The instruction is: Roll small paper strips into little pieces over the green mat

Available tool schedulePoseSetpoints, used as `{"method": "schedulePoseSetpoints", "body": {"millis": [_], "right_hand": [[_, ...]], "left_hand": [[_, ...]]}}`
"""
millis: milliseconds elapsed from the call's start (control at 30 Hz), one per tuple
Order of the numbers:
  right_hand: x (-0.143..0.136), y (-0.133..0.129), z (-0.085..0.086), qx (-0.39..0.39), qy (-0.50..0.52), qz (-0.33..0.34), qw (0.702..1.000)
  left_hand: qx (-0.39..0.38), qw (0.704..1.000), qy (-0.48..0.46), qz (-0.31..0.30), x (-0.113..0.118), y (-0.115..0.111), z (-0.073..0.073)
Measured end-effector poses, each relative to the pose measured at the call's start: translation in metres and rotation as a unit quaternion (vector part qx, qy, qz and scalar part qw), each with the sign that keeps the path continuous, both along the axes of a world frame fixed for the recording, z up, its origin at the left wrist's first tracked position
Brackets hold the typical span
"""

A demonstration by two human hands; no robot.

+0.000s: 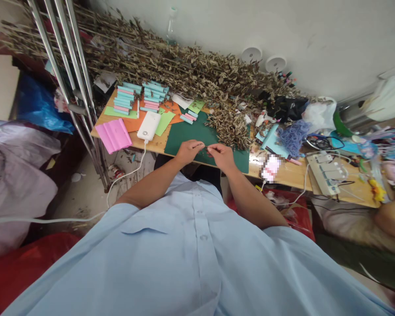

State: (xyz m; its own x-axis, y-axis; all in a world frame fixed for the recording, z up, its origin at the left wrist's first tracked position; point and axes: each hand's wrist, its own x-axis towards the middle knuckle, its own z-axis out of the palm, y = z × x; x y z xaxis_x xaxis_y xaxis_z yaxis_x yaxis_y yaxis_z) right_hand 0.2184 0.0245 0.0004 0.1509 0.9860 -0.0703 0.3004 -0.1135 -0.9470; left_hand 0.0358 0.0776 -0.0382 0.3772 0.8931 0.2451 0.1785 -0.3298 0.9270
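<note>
My left hand (pixel 189 151) and my right hand (pixel 221 156) meet over the front edge of a green cutting mat (pixel 184 138). Thumb and fingers are pinched together on each side, with a small dark bit between them, too small to name. Just beyond my right hand lies a loose heap of dried leaves (pixel 230 127). A few pink and blue paper rolls (pixel 188 117) rest on the mat's far left part.
Dried leafy stalks (pixel 171 66) line the wall. Left are stacked paper rolls (pixel 125 97), pink paper (pixel 113 135) and a white power bank (pixel 149 126) with a cable. Right are a blurred phone (pixel 270 168), purple yarn (pixel 294 137) and a power strip (pixel 324 173). Metal crutches (pixel 80 74) lean left.
</note>
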Motion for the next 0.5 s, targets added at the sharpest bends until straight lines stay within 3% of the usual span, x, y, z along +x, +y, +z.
{"method": "schedulePoseSetpoints", "body": {"millis": [333,500], "right_hand": [[0.0018,-0.0012,-0.0009,-0.001,0.002,-0.003,1.0],[0.0012,-0.0012,0.001,-0.001,0.009,-0.007,1.0]], "left_hand": [[0.02,1.0,0.0,-0.009,0.0002,0.0002,-0.0042],[-0.011,1.0,-0.023,0.007,0.0011,0.0013,-0.002]]}}
